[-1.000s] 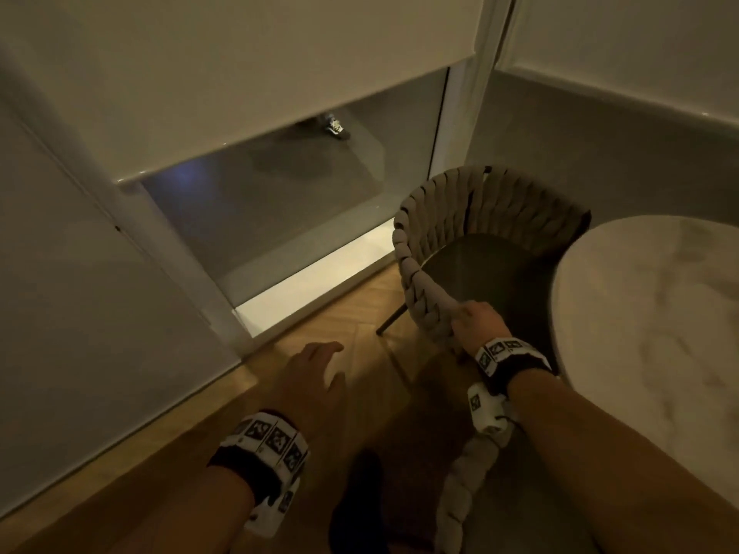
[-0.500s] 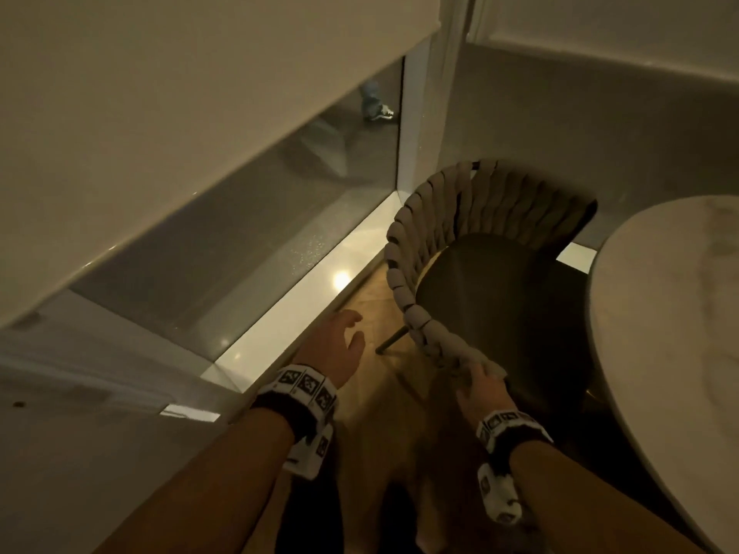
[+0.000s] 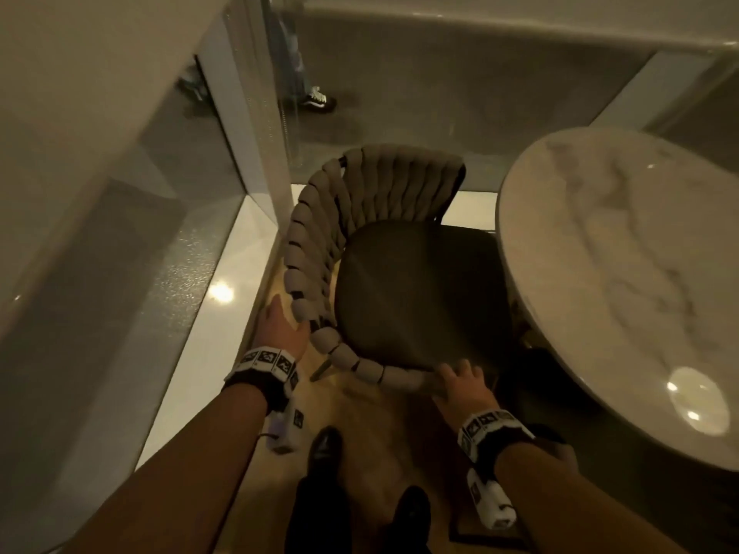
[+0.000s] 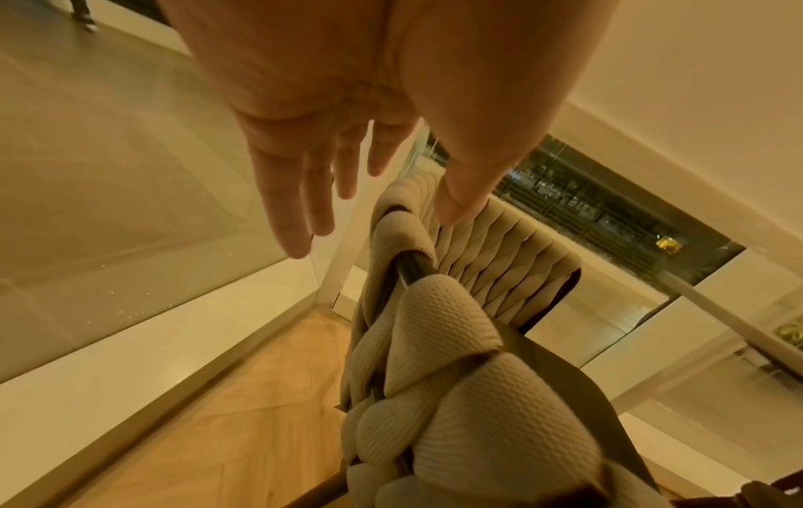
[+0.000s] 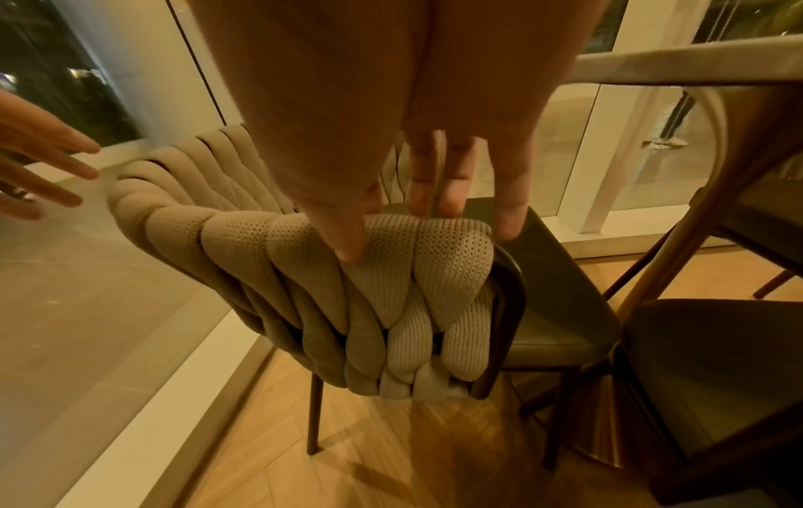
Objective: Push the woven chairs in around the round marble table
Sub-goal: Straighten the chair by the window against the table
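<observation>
The right hand [image 3: 460, 387] pinches the near end of the woven chair [image 3: 384, 249] back, thumb outside, fingers [image 5: 452, 192] over the top. The left hand [image 3: 280, 327], fingers straight and spread, sits against the back's outer curve at centre frame. The seat is tucked partly beneath the marble worktop [image 3: 624, 273] at right.

At 3 o'clock in your head view, the marble table [image 3: 624, 273] is cut off by the frame edge and hides the front of the woven chair [image 3: 420, 281] seat.
</observation>
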Demonstrator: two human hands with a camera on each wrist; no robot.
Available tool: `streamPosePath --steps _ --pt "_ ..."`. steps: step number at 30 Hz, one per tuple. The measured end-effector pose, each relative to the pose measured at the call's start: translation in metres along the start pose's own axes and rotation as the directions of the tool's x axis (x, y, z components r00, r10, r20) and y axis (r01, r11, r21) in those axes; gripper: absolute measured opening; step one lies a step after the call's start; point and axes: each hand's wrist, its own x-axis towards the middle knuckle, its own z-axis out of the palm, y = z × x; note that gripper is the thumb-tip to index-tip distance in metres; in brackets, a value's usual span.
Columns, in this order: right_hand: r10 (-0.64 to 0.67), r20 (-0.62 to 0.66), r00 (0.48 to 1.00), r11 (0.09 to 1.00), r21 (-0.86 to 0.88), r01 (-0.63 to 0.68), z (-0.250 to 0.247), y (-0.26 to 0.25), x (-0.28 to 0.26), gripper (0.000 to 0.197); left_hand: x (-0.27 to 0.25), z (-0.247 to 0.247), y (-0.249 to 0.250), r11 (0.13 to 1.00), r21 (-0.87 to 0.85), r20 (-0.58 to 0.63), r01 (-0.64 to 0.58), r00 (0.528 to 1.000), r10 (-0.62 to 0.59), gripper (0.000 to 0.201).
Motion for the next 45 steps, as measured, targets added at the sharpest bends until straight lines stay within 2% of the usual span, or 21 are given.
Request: streamPosePath --steps 4,8,12,16,20,22,25,28,35,39,43,45 --pt "0.008 0.098 0.995 1.000 -0.029 -0.006 0.005 -0.003 0.011 0.062 0.038 0.009 0.000 0.999 0.021 0.030 0.035 0.999 -0.035 0.089" --pt "0.003 0.126 0.992 1.000 -0.015 -0.001 0.012 0.000 0.018 0.056 0.058 0.023 0.002 0.997 -0.081 0.034 0.001 0.999 0.002 0.099" --pt "-0.027 0.130 0.991 0.999 -0.028 0.030 0.014 0.006 0.022 0.059 0.070 0.035 0.001 0.992 -0.125 0.021 -0.013 1.000 0.016 0.094" --pt "0.002 0.089 0.996 1.000 0.012 -0.003 0.006 0.013 0.033 0.060 0.079 0.040 0.013 0.993 -0.113 0.038 -0.027 0.999 0.031 0.089" --pt "-0.041 0.098 0.994 0.999 0.029 0.038 -0.004 0.020 0.045 0.057 0.091 0.045 0.027 0.998 -0.053 0.026 -0.029 0.999 0.030 0.088" --pt "-0.034 0.084 0.996 0.999 0.043 0.030 -0.002 0.021 0.044 0.056 0.088 0.044 0.030 1.000 -0.022 0.033 0.019 0.999 -0.018 0.086" --pt "-0.045 0.074 0.996 0.998 0.054 0.041 0.000 0.023 0.040 0.056 0.073 0.043 0.034 0.999 -0.018 0.035 0.029 0.999 -0.028 0.081" --pt "-0.053 0.088 0.995 0.997 0.056 0.048 0.000 0.029 0.033 0.057 0.061 0.047 0.030 0.997 -0.074 0.025 0.020 1.000 -0.018 0.075" --pt "-0.062 0.095 0.994 0.998 0.036 0.059 0.008 0.045 0.016 0.056 0.033 0.060 0.016 0.986 -0.157 0.023 0.048 0.999 -0.045 0.078" --pt "-0.072 0.112 0.991 0.997 0.036 0.068 0.005 0.046 0.017 0.056 0.040 0.059 0.018 0.991 -0.091 0.046 0.099 0.994 -0.095 0.076" --pt "-0.024 0.128 0.992 0.998 0.063 0.016 -0.001 0.055 0.016 0.061 0.046 0.050 0.027 0.992 0.020 0.052 0.128 0.990 -0.129 0.054" --pt "0.016 0.127 0.992 0.998 0.055 -0.024 -0.005 0.065 0.016 0.061 0.053 0.042 0.033 0.994 0.066 -0.003 0.088 0.996 -0.088 0.061"
